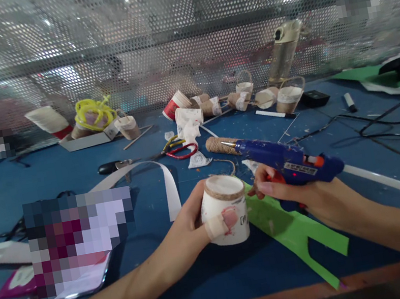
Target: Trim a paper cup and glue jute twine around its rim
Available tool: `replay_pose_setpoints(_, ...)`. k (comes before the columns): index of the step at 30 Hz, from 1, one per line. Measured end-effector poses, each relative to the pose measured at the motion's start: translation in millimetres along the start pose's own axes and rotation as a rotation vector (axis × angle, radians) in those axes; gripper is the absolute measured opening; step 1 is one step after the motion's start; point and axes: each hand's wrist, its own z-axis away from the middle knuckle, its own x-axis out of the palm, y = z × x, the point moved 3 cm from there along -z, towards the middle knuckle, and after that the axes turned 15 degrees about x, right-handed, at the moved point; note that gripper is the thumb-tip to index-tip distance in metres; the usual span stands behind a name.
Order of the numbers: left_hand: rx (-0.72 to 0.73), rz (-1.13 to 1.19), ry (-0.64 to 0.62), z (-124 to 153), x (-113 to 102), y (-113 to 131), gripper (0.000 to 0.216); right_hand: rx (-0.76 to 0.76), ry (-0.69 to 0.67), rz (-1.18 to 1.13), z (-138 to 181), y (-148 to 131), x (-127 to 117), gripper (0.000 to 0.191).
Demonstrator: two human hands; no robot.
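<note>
My left hand (200, 219) is wrapped round a white paper cup (232, 223), its thumb, with a bandage on it, across the side. Brown twine (225, 195) circles the cup near its upper end, and a loose tail trails behind it. In my right hand (300, 193) is a blue glue gun (274, 154), a white glue stick (395, 184) jutting from its back. The metal nozzle points left, above and behind the cup, apart from it. Behind the nozzle lies a roll of twine (218, 145). Under the gun is a cut green sheet (288, 232).
Red-handled scissors (183, 151) and a white paper strip (170, 190) lie beyond my left hand. Several twine-wrapped cups (290, 100) stand or lie along the back, near a clear bottle (284, 55) and metal mesh (179, 29). A black cable (371, 132) crosses the right side.
</note>
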Motion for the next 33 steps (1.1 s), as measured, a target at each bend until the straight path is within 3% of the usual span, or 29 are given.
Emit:
replay_pose_setpoints(12,-0.021,0.067,-0.013,1,2,-1,0.041,0.024,-0.005,-0.085,0,-3,6,0.02)
replay_pose_setpoints(33,-0.096,0.134,-0.056,0,5,0,0.05,-0.011,-0.017,0.004,2,-16,8,0.014)
